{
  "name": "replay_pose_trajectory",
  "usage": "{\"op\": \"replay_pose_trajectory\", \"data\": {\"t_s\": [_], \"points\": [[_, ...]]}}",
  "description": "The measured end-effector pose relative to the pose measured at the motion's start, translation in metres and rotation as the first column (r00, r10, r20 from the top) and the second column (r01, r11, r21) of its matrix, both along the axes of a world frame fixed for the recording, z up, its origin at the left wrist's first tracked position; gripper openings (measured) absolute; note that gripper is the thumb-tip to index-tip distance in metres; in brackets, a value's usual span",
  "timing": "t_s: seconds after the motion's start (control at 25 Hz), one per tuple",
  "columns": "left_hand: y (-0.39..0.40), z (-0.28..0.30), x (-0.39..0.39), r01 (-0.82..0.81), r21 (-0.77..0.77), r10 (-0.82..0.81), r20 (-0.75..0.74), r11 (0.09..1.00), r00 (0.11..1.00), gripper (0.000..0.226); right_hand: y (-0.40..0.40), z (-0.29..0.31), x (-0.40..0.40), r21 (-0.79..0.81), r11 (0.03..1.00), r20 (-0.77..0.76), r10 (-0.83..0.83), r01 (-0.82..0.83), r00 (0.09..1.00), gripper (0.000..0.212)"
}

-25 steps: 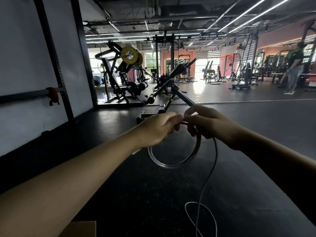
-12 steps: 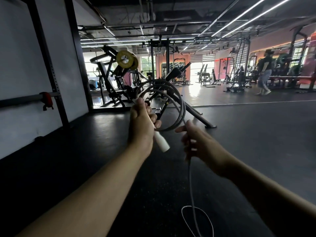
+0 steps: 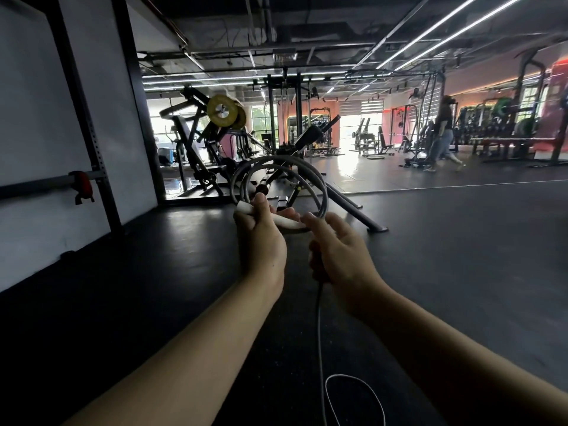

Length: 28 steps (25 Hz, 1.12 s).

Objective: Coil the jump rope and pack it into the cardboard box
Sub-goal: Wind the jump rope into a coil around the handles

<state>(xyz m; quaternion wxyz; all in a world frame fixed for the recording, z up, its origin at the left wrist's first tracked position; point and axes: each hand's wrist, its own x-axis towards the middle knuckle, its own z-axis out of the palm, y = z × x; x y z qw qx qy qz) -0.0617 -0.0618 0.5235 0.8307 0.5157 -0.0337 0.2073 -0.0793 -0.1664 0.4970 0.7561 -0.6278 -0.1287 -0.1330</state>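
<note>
My left hand (image 3: pixel 261 241) grips the white handle (image 3: pixel 287 222) of the jump rope, with a coil of grey rope (image 3: pixel 285 167) standing up in loops above it. Just to its right, my right hand (image 3: pixel 338 250) closes loosely around the loose rope strand, its index finger touching the handle's end. Below my right hand the strand (image 3: pixel 319 333) hangs straight down to the floor and ends in a loop (image 3: pixel 353 395) at the bottom edge. The cardboard box is out of view.
Black rubber floor (image 3: pixel 445 272) spreads all around. A black weight machine with yellow plates (image 3: pixel 224 110) and angled steel legs (image 3: pixel 353 207) stands just beyond my hands. A white wall with a black rack upright (image 3: pixel 83 118) is on the left. A person (image 3: pixel 442 139) walks far right.
My right hand has moved up and left to meet the handle in my left hand. The coil flipped from hanging below my hands to standing above them. The box corner left the view.
</note>
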Motion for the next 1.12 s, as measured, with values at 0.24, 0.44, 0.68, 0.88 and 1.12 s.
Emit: {"op": "replay_pose_trajectory", "data": {"t_s": [0.24,0.44,0.68,0.88,1.12], "points": [[0.062,-0.02,0.009,0.193,0.084,-0.185,-0.088,0.978,0.979,0.042,-0.021,0.021,0.007,-0.319,0.947,-0.005,0.016,-0.017,1.0,0.012],[0.096,0.012,0.009,-0.081,0.861,-0.187,0.199,0.502,0.962,0.089,-0.039,0.036,0.007,-0.738,0.671,-0.036,0.078,-0.079,0.996,0.011],[0.06,0.068,0.004,-0.004,0.998,-0.359,-0.019,-0.065,0.933,0.075,-0.032,0.063,0.002,-0.824,0.561,0.027,0.18,-0.081,0.983,0.012],[0.051,0.058,0.008,0.161,0.964,-0.469,-0.045,0.211,0.882,0.046,-0.039,0.062,-0.003,-0.69,0.715,0.083,0.235,-0.115,0.968,0.032],[0.051,0.041,0.004,0.21,0.87,-0.495,0.044,0.446,0.868,0.043,-0.037,0.06,-0.006,-0.638,0.755,0.104,0.275,-0.149,0.956,0.03]]}}
